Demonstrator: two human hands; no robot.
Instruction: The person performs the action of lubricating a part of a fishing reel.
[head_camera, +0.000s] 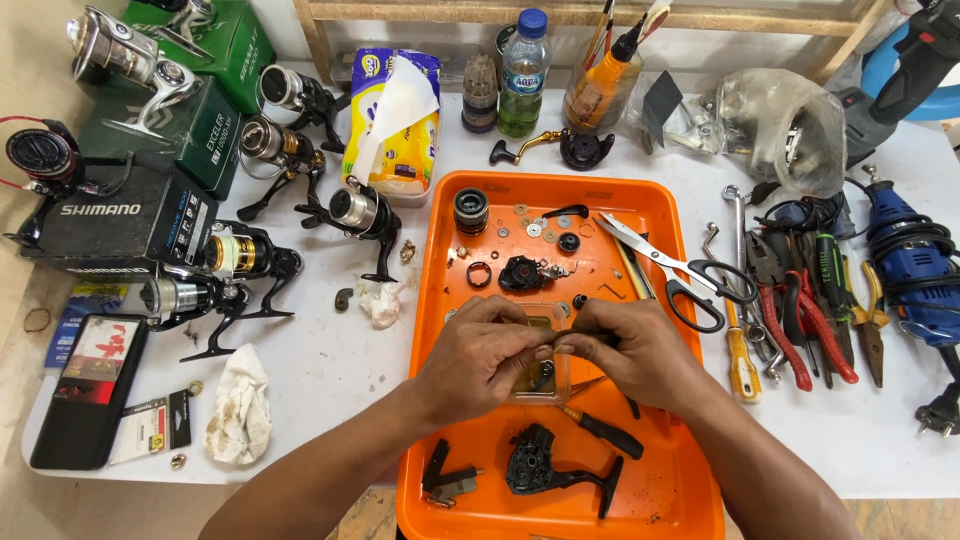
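White tabletop (330, 380) crowded with spinning reels; at centre frame an orange tray (650, 210) holds a stripped reel body (540, 465) and loose washers. Left hand (478, 352) and right hand (628, 352) pinch one small part (545, 350) together; reassembly looks far off.

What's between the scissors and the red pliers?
In the head view, a yellow-handled screwdriver and a metal wrench lie between the scissors and the red pliers.
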